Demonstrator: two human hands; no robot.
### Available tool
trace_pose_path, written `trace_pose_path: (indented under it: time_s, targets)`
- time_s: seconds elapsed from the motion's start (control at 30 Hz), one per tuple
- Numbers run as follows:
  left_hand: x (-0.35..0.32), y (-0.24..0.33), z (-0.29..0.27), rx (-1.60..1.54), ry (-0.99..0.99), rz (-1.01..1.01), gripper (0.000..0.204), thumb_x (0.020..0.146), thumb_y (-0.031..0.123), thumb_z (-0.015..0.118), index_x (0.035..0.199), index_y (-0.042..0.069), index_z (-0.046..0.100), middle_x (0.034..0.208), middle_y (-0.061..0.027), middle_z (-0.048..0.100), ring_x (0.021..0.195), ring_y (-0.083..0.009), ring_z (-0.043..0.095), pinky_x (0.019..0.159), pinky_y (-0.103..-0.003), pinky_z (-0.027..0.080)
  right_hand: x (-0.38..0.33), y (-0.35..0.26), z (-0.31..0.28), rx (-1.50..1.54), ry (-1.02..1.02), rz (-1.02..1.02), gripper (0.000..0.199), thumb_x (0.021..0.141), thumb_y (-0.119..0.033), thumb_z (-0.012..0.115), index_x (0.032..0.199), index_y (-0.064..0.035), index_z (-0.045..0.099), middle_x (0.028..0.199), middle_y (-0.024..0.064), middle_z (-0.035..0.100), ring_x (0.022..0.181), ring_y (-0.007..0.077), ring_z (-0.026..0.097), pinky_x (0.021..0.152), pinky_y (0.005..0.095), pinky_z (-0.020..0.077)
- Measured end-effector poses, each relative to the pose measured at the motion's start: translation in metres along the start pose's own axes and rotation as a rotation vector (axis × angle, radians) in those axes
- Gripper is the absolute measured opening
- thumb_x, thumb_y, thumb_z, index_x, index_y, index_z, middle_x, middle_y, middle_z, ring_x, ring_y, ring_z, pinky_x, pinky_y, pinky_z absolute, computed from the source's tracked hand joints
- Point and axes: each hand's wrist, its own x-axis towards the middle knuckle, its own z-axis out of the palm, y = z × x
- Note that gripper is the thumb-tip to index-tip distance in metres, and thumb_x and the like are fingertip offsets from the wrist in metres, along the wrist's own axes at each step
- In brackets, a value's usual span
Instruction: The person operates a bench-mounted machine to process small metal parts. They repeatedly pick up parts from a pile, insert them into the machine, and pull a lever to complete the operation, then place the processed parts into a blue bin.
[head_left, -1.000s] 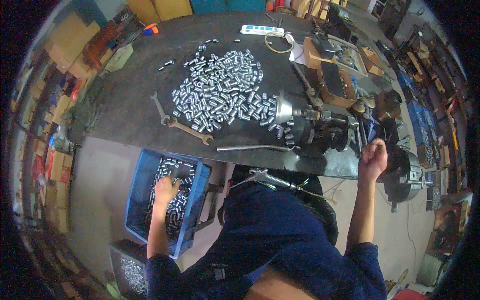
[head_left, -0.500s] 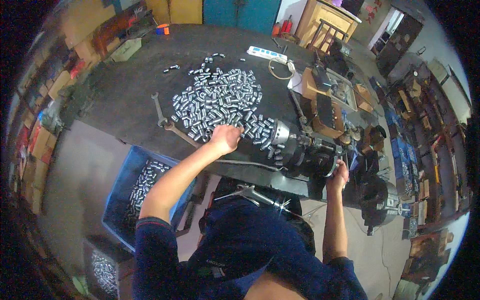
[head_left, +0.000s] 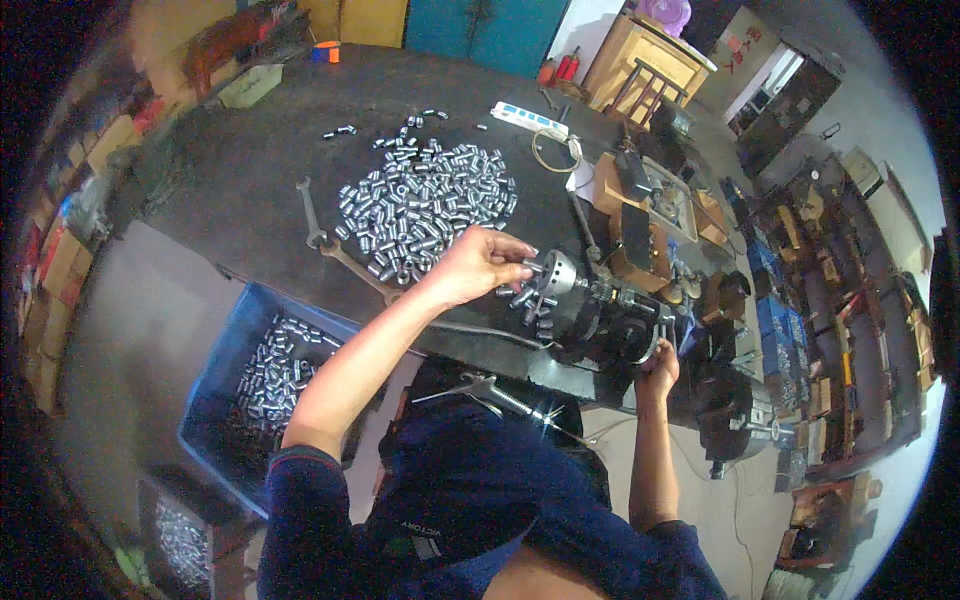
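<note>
My left hand point(head_left: 480, 265) pinches a small metal sleeve point(head_left: 533, 266) at the front of a round steel chuck point(head_left: 559, 272). How far the sleeve sits inside the chuck cannot be made out. Behind the chuck runs the dark body of a bench fixture. At its right end, my right hand point(head_left: 657, 372) is closed around the rim of a handwheel point(head_left: 642, 348). A large heap of shiny metal sleeves point(head_left: 425, 205) lies on the dark workbench point(head_left: 240, 170), left of the chuck. A few more sleeves lie under my left fingers and below the chuck.
Two open-ended wrenches point(head_left: 345, 262) lie left of the heap. A blue crate point(head_left: 215, 375) with sleeves stands below the bench's left edge. A white power strip point(head_left: 530, 117), a coiled cable and cardboard boxes point(head_left: 640, 245) occupy the far right. An air gun point(head_left: 500, 395) lies near my lap.
My left hand has moved right, from the edge of the heap to the chuck, with a sleeve in its fingers. My right hand stays at the handwheel, slightly lower.
</note>
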Motion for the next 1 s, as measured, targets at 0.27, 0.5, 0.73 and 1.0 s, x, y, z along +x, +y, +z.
trace_pose_path:
  time_s: [0.27, 0.5, 0.73, 1.0]
  targets:
    - [0.008, -0.002, 0.012, -0.008, 0.024, -0.002, 0.021, 0.073, -0.002, 0.059, 0.091, -0.011, 0.055, 0.075, -0.0132, 0.061, 0.059, -0.0146, 0.06, 0.055, -0.023, 0.047, -0.015, -0.008, 0.0, -0.065, 0.063, -0.026, 0.011, 0.081, -0.013, 0.046, 0.08, -0.004, 0.052, 0.056, -0.0048, 0.038, 0.045, 0.005, 0.033, 0.041, 0.0184, 0.0266]
    - [0.011, -0.007, 0.009, -0.026, -0.038, 0.028, 0.015, 0.071, -0.003, 0.061, 0.085, -0.005, 0.057, 0.075, -0.0077, 0.06, 0.068, -0.0137, 0.059, 0.066, -0.024, 0.048, -0.039, -0.074, 0.031, -0.103, -0.155, -0.082, 0.019, 0.082, -0.023, 0.046, 0.077, -0.0046, 0.05, 0.053, -0.0046, 0.035, 0.042, 0.0049, 0.03, 0.037, 0.0192, 0.0241]
    - [0.007, -0.011, 0.02, 0.321, 0.086, -0.032, 0.027, 0.086, 0.019, 0.047, 0.076, -0.004, 0.057, 0.061, -0.0066, 0.058, 0.056, -0.012, 0.057, 0.052, -0.024, 0.045, 0.038, -0.082, 0.079, 0.025, -0.046, -0.085, 0.026, 0.083, -0.026, 0.044, 0.075, -0.0025, 0.051, 0.052, -0.0042, 0.034, 0.04, 0.0053, 0.026, 0.035, 0.019, 0.0174]
    - [0.007, -0.004, 0.035, 0.851, 0.276, 0.211, 0.037, 0.087, 0.026, 0.042, 0.062, 0.0, 0.05, 0.049, -0.0139, 0.049, 0.041, -0.0262, 0.049, 0.043, -0.035, 0.038, 0.081, 0.016, 0.016, -0.21, 0.146, -0.063, 0.015, 0.078, -0.017, 0.045, 0.079, -0.0048, 0.054, 0.069, 0.0022, 0.054, 0.059, 0.0126, 0.046, 0.053, 0.0238, 0.0355]
